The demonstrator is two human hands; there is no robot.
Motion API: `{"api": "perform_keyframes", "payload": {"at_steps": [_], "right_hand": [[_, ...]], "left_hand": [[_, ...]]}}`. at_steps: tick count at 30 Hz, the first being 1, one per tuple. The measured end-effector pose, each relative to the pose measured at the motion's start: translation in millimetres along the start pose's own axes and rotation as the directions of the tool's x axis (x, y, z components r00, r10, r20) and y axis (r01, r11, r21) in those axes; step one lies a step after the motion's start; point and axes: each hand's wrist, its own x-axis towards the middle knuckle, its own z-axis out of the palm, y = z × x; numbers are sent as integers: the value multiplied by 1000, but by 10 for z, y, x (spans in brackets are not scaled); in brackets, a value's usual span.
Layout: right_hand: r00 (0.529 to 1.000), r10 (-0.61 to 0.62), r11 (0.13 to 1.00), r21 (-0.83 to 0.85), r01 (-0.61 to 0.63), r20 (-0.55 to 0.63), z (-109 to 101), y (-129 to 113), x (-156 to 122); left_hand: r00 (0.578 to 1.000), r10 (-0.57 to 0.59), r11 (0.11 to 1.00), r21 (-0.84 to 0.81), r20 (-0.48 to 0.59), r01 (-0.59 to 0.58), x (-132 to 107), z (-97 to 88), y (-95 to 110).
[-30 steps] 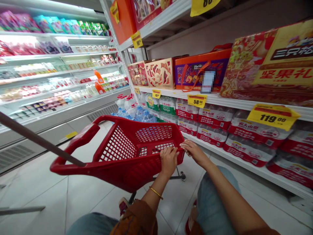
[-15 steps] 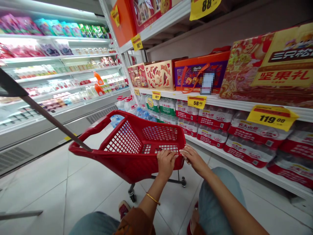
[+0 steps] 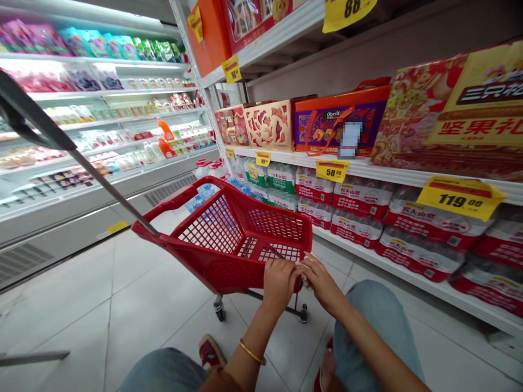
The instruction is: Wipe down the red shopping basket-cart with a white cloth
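Observation:
A red plastic shopping cart with a perforated basket stands in front of me, its near corner right behind my hands. My left hand is closed, fingers curled at the cart's near rim. My right hand is closed too, with its fingertips meeting those of the left at that corner. Whether they grip the rim or pinch something small is hidden by the fingers. No goods show inside the basket. The cart's grey metal pole slants up to a dark handle at the left.
On the right, a white shelf carries gift boxes above shrink-wrapped water bottles. A refrigerated display case runs along the left. My knees flank my forearms above the tiled floor.
The cart has turned slightly, its handle end swinging right. My hands have moved a little lower and closer together, and their fingertips now meet.

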Motion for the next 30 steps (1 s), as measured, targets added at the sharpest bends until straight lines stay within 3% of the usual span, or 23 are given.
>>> {"api": "perform_keyframes", "payload": {"at_steps": [5,13,30], "right_hand": [[1000,-23,999,-26,23,1,40,-95,-24],[994,-103,994,-34,104,47,-7,0,-9],[979,-47,994,108,26,198,-105,612,212]], "left_hand": [[1000,7,1000,-5,24,-7,-91,-27,7],[998,52,992,-117,22,-50,-120,-72,-106],[998,5,985,-171,60,5,-120,-77,-153]]}}
